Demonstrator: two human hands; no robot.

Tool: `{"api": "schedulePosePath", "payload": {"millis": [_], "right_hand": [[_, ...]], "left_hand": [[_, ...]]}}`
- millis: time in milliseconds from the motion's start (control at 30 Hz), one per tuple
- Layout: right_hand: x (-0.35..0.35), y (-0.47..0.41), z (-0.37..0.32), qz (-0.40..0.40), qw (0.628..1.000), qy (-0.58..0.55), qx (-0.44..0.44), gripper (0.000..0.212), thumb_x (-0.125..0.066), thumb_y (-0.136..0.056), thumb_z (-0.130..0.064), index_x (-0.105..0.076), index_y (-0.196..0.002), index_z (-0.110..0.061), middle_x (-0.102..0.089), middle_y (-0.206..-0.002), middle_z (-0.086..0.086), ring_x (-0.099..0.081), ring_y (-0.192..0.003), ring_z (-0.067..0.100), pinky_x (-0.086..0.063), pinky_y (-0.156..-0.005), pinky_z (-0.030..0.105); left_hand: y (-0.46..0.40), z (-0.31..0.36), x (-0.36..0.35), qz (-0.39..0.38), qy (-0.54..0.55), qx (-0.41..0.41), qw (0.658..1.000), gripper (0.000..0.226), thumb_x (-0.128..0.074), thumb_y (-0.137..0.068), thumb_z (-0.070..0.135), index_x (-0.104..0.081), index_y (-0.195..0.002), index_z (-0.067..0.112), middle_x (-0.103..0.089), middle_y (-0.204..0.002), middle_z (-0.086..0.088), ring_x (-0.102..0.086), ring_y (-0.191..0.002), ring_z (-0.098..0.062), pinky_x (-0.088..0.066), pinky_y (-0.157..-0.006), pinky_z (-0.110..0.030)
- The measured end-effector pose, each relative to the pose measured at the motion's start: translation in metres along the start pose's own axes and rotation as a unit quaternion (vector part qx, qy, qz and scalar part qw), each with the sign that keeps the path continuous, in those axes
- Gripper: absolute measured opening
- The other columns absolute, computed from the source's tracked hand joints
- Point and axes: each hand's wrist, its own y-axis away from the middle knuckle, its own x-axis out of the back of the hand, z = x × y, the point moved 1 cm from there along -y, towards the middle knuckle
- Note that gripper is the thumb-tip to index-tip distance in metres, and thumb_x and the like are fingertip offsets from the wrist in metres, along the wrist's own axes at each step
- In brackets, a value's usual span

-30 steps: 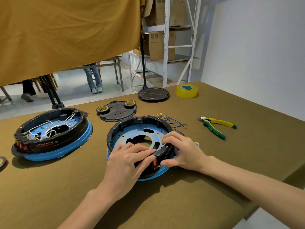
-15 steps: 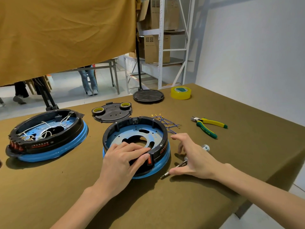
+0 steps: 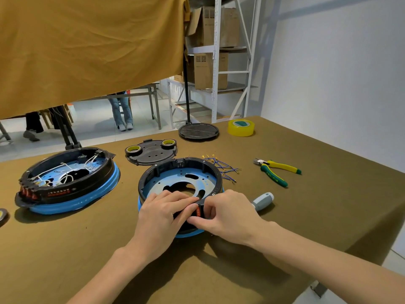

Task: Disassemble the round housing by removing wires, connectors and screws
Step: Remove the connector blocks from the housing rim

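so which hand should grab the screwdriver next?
Right. The right hand is on the side of the housing where the screwdriver lies. The left hand rests across the near rim, steadying it, on the far side from the tool.

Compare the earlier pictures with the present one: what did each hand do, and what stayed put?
The right hand left the grey-handled screwdriver on the table and returned to the round black-and-blue housing, pinching its orange connector. The left hand stayed pressed on the housing; the yellow-green pliers lay unmoved.
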Motion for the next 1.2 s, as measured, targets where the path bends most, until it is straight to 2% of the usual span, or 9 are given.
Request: {"api": "schedulePosePath", "payload": {"millis": [100, 267, 367, 467, 633, 733, 867, 1033, 1200], "right_hand": [[0.003, -0.003, -0.002, -0.019, 1.000, -0.006, -0.008, 0.039, -0.061, -0.090, -0.060, -0.066, -0.072, -0.026, -0.064, -0.065, -0.010, -0.060, -0.063, 0.007, -0.053, -0.064, 0.025], [0.001, -0.001, -0.007, 0.004, 1.000, -0.001, -0.015, 0.031, -0.062, -0.089, -0.046, -0.055, -0.066, -0.028, -0.060, -0.060, -0.008, -0.056, -0.058, 0.009, -0.046, -0.058, 0.019], [-0.002, -0.001, -0.009, 0.024, 0.998, 0.025, -0.051, 0.031, -0.059, -0.086, -0.047, -0.054, -0.063, -0.027, -0.056, -0.056, -0.008, -0.052, -0.054, 0.009, -0.040, -0.053, 0.018], [-0.006, -0.001, -0.011, 0.035, 0.997, 0.041, -0.063, 0.030, -0.057, -0.089, -0.050, -0.060, -0.071, -0.027, -0.058, -0.061, -0.011, -0.052, -0.056, 0.005, -0.033, -0.051, 0.013], [-0.007, -0.005, -0.010, 0.028, 0.997, -0.024, -0.069, 0.031, -0.062, -0.088, -0.042, -0.056, -0.066, -0.023, -0.058, -0.059, -0.006, -0.055, -0.056, 0.011, -0.043, -0.050, 0.023], [-0.008, -0.005, -0.007, 0.021, 0.997, -0.044, -0.062, 0.031, -0.062, -0.088, -0.040, -0.058, -0.066, -0.019, -0.058, -0.059, -0.004, -0.056, -0.056, 0.014, -0.047, -0.053, 0.027], [-0.009, -0.006, 0.001, 0.025, 0.997, -0.053, -0.046, 0.030, -0.061, -0.087, -0.038, -0.057, -0.065, -0.018, -0.057, -0.057, -0.003, -0.054, -0.056, 0.016, -0.045, -0.052, 0.027], [-0.017, 0.000, 0.008, 0.071, 0.992, -0.096, -0.034, 0.029, -0.061, -0.088, -0.034, -0.056, -0.065, -0.018, -0.053, -0.056, -0.006, -0.052, -0.056, 0.015, -0.038, -0.051, 0.019], [-0.024, 0.011, 0.006, 0.113, 0.988, -0.105, -0.011, 0.026, -0.066, -0.091, -0.032, -0.053, -0.068, -0.027, -0.052, -0.063, -0.017, -0.053, -0.058, 0.003, -0.038, -0.055, 0.012]], "left_hand": [[-0.003, 0.000, 0.002, -0.016, 0.007, 0.009, 1.000, 0.039, -0.045, -0.102, 0.055, -0.077, -0.115, 0.036, -0.076, -0.105, 0.018, -0.066, -0.093, -0.004, -0.054, -0.072, -0.031], [-0.003, 0.011, 0.003, -0.016, -0.018, 0.019, 1.000, 0.036, -0.052, -0.094, 0.046, -0.080, -0.113, 0.032, -0.078, -0.105, 0.013, -0.072, -0.095, -0.010, -0.060, -0.073, -0.038], [-0.003, 0.019, 0.002, -0.007, -0.032, 0.022, 0.999, 0.032, -0.059, -0.092, 0.040, -0.081, -0.111, 0.027, -0.080, -0.105, 0.008, -0.075, -0.095, -0.013, -0.062, -0.070, -0.037], [-0.004, 0.020, 0.003, -0.008, -0.043, 0.019, 0.999, 0.032, -0.060, -0.092, 0.037, -0.081, -0.113, 0.025, -0.080, -0.107, 0.006, -0.076, -0.097, -0.014, -0.064, -0.074, -0.036], [0.000, 0.006, 0.003, -0.030, -0.051, -0.022, 0.998, 0.033, -0.061, -0.098, 0.036, -0.072, -0.128, 0.028, -0.076, -0.118, 0.012, -0.070, -0.107, -0.006, -0.054, -0.088, -0.020], [0.002, 0.001, 0.001, -0.041, -0.054, -0.033, 0.997, 0.038, -0.057, -0.099, 0.038, -0.067, -0.135, 0.031, -0.073, -0.122, 0.015, -0.067, -0.111, -0.002, -0.049, -0.091, -0.015], [-0.001, 0.005, 0.000, -0.041, -0.061, -0.030, 0.997, 0.040, -0.050, -0.101, 0.041, -0.065, -0.137, 0.031, -0.072, -0.122, 0.015, -0.067, -0.107, -0.003, -0.058, -0.081, -0.021], [-0.003, 0.013, -0.001, -0.046, -0.087, -0.013, 0.995, 0.040, -0.050, -0.101, 0.041, -0.066, -0.136, 0.031, -0.073, -0.122, 0.015, -0.069, -0.105, -0.003, -0.054, -0.076, -0.017], [-0.006, 0.015, 0.000, -0.054, -0.097, 0.000, 0.994, 0.039, -0.054, -0.101, 0.039, -0.066, -0.136, 0.030, -0.073, -0.120, 0.012, -0.070, -0.102, -0.006, -0.058, -0.070, -0.021]]}}
